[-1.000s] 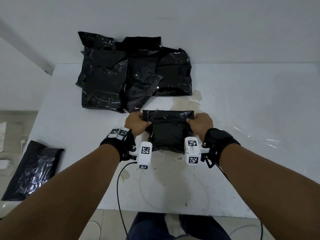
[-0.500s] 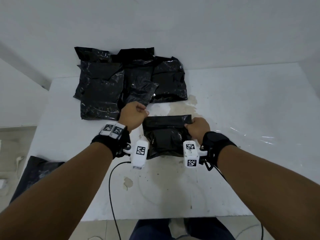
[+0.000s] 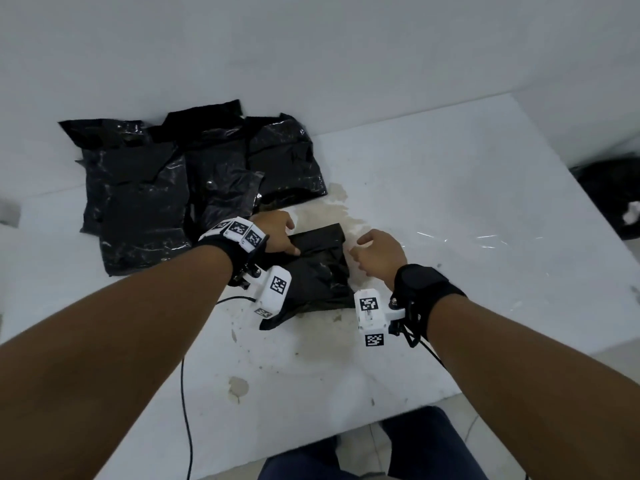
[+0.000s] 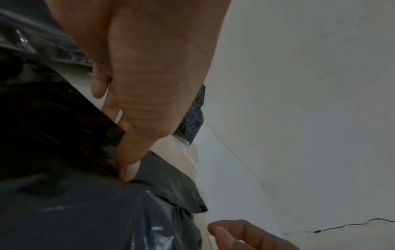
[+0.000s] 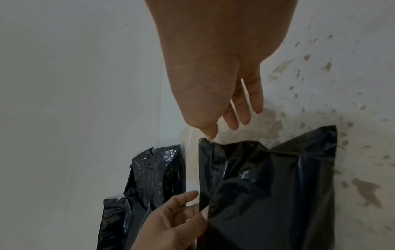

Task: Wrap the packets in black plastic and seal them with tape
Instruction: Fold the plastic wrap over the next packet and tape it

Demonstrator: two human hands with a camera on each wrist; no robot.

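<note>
A packet in black plastic lies on the white table in front of me, its top flap folded over. My left hand holds the flap's left end. In the left wrist view the thumb presses on the plastic and the fingers reach behind the flap. My right hand hovers just off the packet's right edge, fingers relaxed and holding nothing. In the right wrist view its thumb tip is at the packet's corner.
A pile of black wrapped packets lies at the back left, close behind my left hand. A clear plastic strip lies on the table to the right. A black bag sits beyond the right edge. A cable hangs off the near edge.
My right hand has let go of the flap's right end and moved slightly right. My left hand has come back onto the flap's left end. The packet has turned a little.
</note>
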